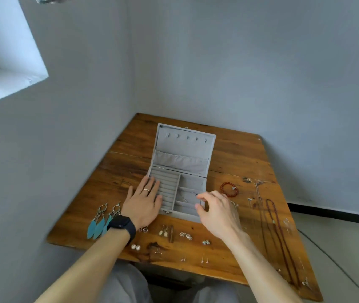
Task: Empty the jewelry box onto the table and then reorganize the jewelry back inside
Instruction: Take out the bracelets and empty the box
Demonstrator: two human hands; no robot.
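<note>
here, left hand [143, 204] rests flat on jewelry box [192, 182]; right hand [218, 213] curled.

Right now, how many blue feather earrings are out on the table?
2. One earring lies near the table's left edge; the other sits right of it, partly under the watch. More could hide there.

I see left hand [142, 204] centre frame, flat, palm down, fingers straight. Right hand [218, 212] beside it, fingers curled, thumb and forefinger apart; grip unclear. Forearms enter from bottom.
</note>
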